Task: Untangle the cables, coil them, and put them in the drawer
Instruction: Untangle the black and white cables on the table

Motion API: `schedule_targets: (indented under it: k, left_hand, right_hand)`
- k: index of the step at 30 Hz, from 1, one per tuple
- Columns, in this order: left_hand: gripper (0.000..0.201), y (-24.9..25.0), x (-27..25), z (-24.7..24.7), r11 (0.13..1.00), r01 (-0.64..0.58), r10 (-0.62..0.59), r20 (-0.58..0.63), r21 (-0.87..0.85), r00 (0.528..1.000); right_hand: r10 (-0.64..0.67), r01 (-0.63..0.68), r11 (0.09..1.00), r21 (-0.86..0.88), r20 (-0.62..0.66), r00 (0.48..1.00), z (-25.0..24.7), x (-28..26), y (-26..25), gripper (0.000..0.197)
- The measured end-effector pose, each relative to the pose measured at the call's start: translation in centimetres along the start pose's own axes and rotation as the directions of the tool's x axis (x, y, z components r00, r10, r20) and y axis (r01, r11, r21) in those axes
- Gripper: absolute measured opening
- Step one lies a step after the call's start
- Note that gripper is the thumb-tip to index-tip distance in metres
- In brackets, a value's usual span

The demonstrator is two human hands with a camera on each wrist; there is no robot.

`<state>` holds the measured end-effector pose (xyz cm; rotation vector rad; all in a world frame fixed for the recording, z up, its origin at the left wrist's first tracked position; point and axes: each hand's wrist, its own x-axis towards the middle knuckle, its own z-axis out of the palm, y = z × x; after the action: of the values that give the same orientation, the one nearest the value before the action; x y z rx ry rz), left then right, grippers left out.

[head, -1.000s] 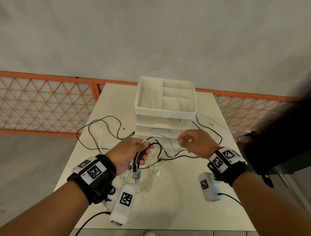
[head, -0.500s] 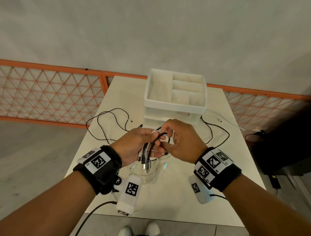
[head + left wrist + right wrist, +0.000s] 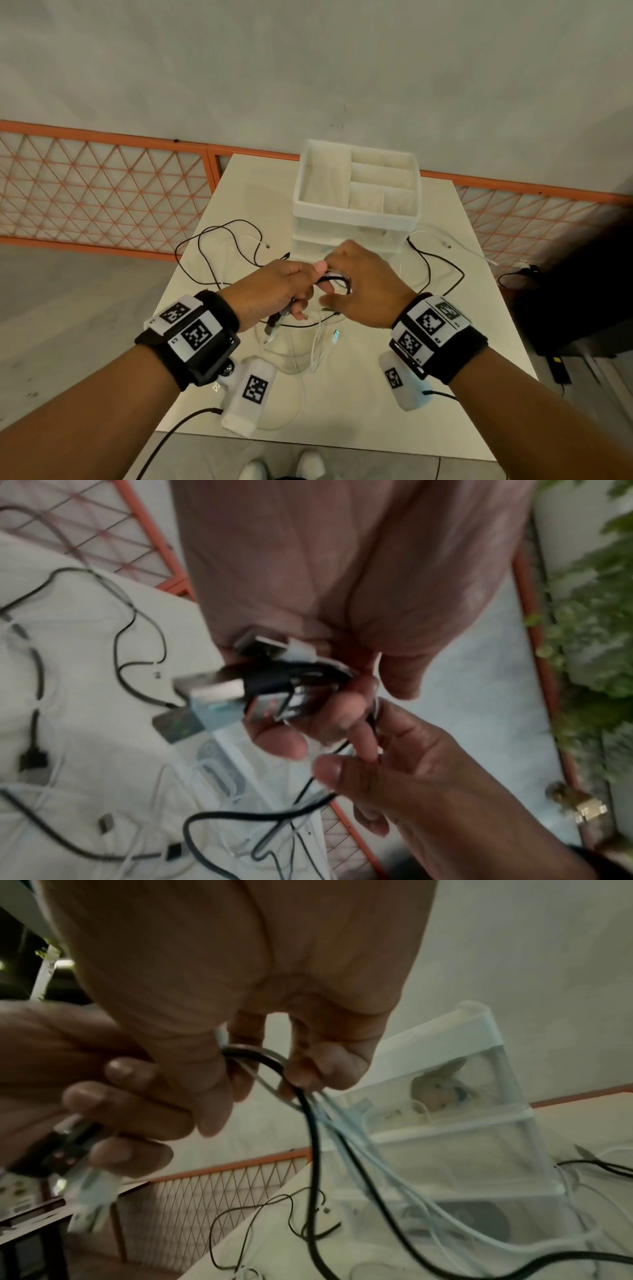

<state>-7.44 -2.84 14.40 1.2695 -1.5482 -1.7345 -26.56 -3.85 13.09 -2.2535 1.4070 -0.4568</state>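
My left hand [image 3: 291, 291] is raised above the table and grips a bundle of black and white cables [image 3: 274, 680], their USB plugs [image 3: 209, 693] sticking out below the fist. My right hand [image 3: 346, 284] meets it from the right and pinches a loop of the black cable [image 3: 270, 1064] along with pale strands. Black cables [image 3: 219, 250] and white cables [image 3: 318, 353] trail from both hands over the white table [image 3: 445, 377]. The white drawer unit [image 3: 356, 219] stands just beyond the hands, its drawers shut in the right wrist view.
An open divided tray [image 3: 322, 181] tops the drawer unit [image 3: 479, 1123]. More cable lies right of it [image 3: 442, 270]. An orange lattice fence [image 3: 102, 192] runs behind the table. Dark equipment [image 3: 575, 291] sits on the floor at the right. My shoes [image 3: 284, 469] show below the table's near edge.
My right hand came in from the right and took hold of the cable loop at my left hand. Both hands then rose slightly together toward the drawer unit.
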Motion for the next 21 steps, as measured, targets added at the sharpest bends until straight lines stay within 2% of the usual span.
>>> schedule_targets:
  k: [1, 2, 4, 6, 7, 9, 11, 13, 16, 18, 19, 21]
  left_hand:
    - [0.050, 0.1, -0.1, -0.1, 0.998, -0.010, 0.012, -0.022, 0.069, 1.000]
    - [0.052, 0.0, -0.1, -0.3, 0.991, -0.014, 0.020, -0.048, 0.130, 0.999]
    - [0.049, -0.4, -0.4, -1.2, 0.971, -0.001, 0.024, -0.090, 0.241, 0.996]
    - [0.042, -1.5, -0.8, -2.2, 0.920, 0.024, 0.005, -0.073, 0.391, 0.997]
    - [0.038, -2.1, -1.1, -2.6, 0.887, 0.037, -0.016, -0.049, 0.461, 0.999]
    - [0.033, -3.1, -1.2, -2.9, 0.854, 0.069, -0.060, -0.035, 0.516, 0.998]
    - [0.030, -3.9, -0.9, -2.4, 0.848, 0.108, -0.087, -0.065, 0.519, 0.994]
    - [0.030, -4.7, -0.3, -1.9, 0.834, 0.155, -0.127, -0.089, 0.530, 0.988]
    - [0.021, -6.0, -0.1, -1.1, 0.863, 0.232, -0.208, -0.103, 0.449, 0.973]
    - [0.023, -6.4, -0.1, -0.8, 0.885, 0.260, -0.236, -0.111, 0.386, 0.966]
    - [0.023, -6.5, 0.0, -0.7, 0.889, 0.267, -0.240, -0.117, 0.372, 0.964]
    - [0.024, -6.4, 0.2, -0.7, 0.903, 0.279, -0.244, -0.143, 0.326, 0.959]
  right_hand:
    - [0.026, -0.025, 0.999, -0.020, 0.031, 0.999, 0.2, 0.1, 0.1, 0.015]
    - [0.074, -0.072, 0.997, -0.034, 0.064, 0.995, 0.0, 0.2, 0.5, 0.011]
    - [0.219, -0.212, 0.975, -0.061, 0.135, 0.966, -0.7, 0.1, 2.0, 0.013]
    - [0.328, -0.318, 0.944, -0.090, 0.134, 0.935, -1.4, -0.2, 3.8, 0.014]
    - [0.365, -0.355, 0.928, -0.110, 0.093, 0.926, -1.6, -0.2, 4.5, 0.013]
    - [0.370, -0.376, 0.910, -0.173, -0.069, 0.926, -1.0, -0.2, 5.1, 0.008]
    - [0.274, -0.326, 0.928, -0.180, -0.266, 0.924, 0.3, -0.3, 5.1, 0.002]
    - [0.198, -0.266, 0.952, -0.154, -0.354, 0.914, 2.1, -0.6, 5.1, 0.005]
    - [0.281, -0.301, 0.951, -0.067, -0.214, 0.936, 4.7, -1.3, 6.2, 0.004]
    - [0.335, -0.340, 0.940, -0.010, -0.154, 0.930, 5.5, -1.7, 6.8, 0.006]
    - [0.338, -0.340, 0.940, 0.017, -0.152, 0.929, 5.5, -1.8, 6.8, 0.012]
    - [0.349, -0.344, 0.936, 0.071, -0.104, 0.931, 5.2, -1.6, 6.3, 0.036]
